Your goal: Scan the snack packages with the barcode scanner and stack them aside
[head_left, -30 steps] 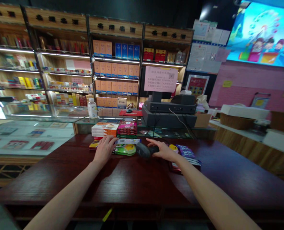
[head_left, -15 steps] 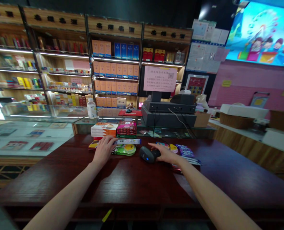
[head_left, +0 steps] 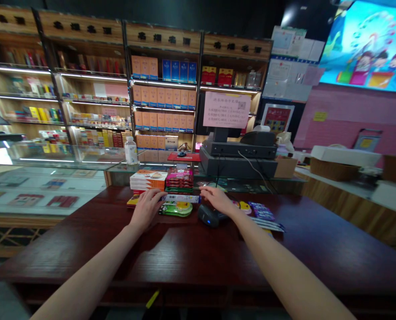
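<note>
My left hand [head_left: 147, 207] lies palm down with fingers spread on flat packets at the far side of the dark red counter [head_left: 191, 253]; its fingertips touch the end of a long white-and-blue packet [head_left: 182, 198]. My right hand [head_left: 217, 199] hovers open above the other end of that packet, fingers stretched out. A black barcode scanner [head_left: 209, 217] with a blue light lies on the counter just below my right hand, not held. A green-and-yellow packet [head_left: 175, 208] lies between my hands.
Stacked orange and red boxes [head_left: 163, 179] stand behind the packets. Flat colourful packets [head_left: 263, 213] lie to the right. A black till [head_left: 238, 155] with a cable sits behind, a water bottle [head_left: 130, 151] on the glass case [head_left: 51, 178], goods shelves [head_left: 164, 98] at the back.
My right hand has let go of the scanner, which now lies on the counter, and moved up and left towards the long packet. My left hand has stayed put.
</note>
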Tool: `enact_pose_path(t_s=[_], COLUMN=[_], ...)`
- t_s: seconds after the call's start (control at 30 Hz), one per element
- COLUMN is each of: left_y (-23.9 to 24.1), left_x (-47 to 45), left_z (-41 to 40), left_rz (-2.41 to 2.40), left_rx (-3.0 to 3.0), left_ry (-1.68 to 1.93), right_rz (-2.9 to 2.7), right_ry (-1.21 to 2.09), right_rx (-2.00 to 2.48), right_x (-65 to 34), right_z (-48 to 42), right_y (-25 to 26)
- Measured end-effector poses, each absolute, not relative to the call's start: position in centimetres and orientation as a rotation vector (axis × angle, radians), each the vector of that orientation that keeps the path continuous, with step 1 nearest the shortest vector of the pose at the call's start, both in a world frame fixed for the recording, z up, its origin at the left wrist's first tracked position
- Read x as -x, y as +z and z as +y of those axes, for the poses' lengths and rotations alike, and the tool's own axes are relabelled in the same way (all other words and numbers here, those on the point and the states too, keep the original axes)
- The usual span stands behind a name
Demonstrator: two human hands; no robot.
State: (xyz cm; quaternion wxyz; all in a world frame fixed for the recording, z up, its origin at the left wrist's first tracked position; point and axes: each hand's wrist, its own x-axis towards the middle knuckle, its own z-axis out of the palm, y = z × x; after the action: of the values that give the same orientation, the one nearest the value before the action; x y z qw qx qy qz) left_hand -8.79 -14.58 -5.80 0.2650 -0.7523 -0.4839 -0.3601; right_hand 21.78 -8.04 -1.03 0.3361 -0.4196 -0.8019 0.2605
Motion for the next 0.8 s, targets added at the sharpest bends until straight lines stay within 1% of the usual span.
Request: enact_pose_path(t_s=[0.17, 0.33, 0.4, 0.53, 0.6, 0.8], left_y=[-5.5, -5.3, -5.2, -5.2, -5.3, -5.7], left_x=[9.7, 11.2, 11.7, 12.8, 13.4, 15.9], left_z=[-15.1, -16.0, -16.4, -16.8, -16.9, -17.6], left_rz=[-1.297, -1.339, -1.349, -1.406, -1.432, -1.488], left_rx=[2.012, 2.017, 2.017, 2.012, 2.021, 2.213], left_ry=[-0.992, -1.004, -1.003, -0.963, -0.942, -0.789], right_rz=[-2.236, -2.298, -2.285, -2.153, -2.105, -2.153], right_ry=[0.593, 0.607, 0.684, 0.987, 1.033, 0.822], right_rx=[0.979, 1.033, 1.024, 0.955, 0.952, 1.029], right_x=[-18.8, -16.4, -15.5, -13.8, -12.9, -10.4], right_z=[-8.4, -9.0, -8.9, -8.7, -8.8, -10.3], right_y=[-0.3, -0.5, -0.9, -1.9, -2.3, -3.3])
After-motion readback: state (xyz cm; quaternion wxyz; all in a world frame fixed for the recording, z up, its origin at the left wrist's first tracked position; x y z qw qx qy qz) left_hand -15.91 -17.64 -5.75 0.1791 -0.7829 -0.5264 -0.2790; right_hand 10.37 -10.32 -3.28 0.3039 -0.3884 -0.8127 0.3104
